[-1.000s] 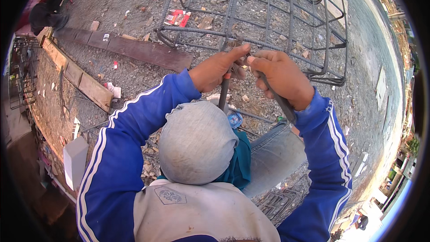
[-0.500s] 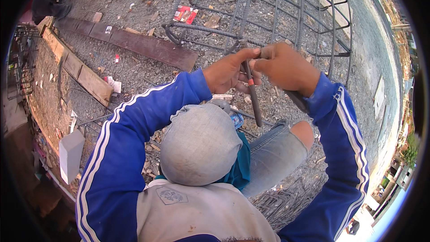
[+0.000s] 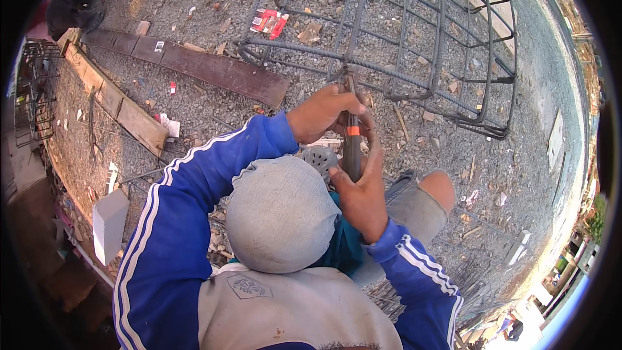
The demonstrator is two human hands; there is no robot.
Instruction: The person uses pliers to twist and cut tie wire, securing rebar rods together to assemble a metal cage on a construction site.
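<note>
My left hand [image 3: 324,111] is closed near the upper part of a pair of dark pincers [image 3: 352,155] with an orange band on one handle. Lower down, my right hand [image 3: 364,198] curls its fingers round the handles, which lie close together. The pincers' head reaches the near bars of a rebar cage [image 3: 395,81], at a joint where two bars meet. Whether the jaws grip a wire there is too small to make out.
A dark plank [image 3: 214,72] and a light timber board [image 3: 123,113] lie on the gravel to the left. Near the cage is a red and white carton [image 3: 269,23]. A pale block [image 3: 110,225] stands at lower left; at the far left is more bent rebar [image 3: 35,91].
My right hand has come down and inward from beside the rebar to the pincers' handles. The handles have closed together and the pincers stand straighter, with my left hand lower on them.
</note>
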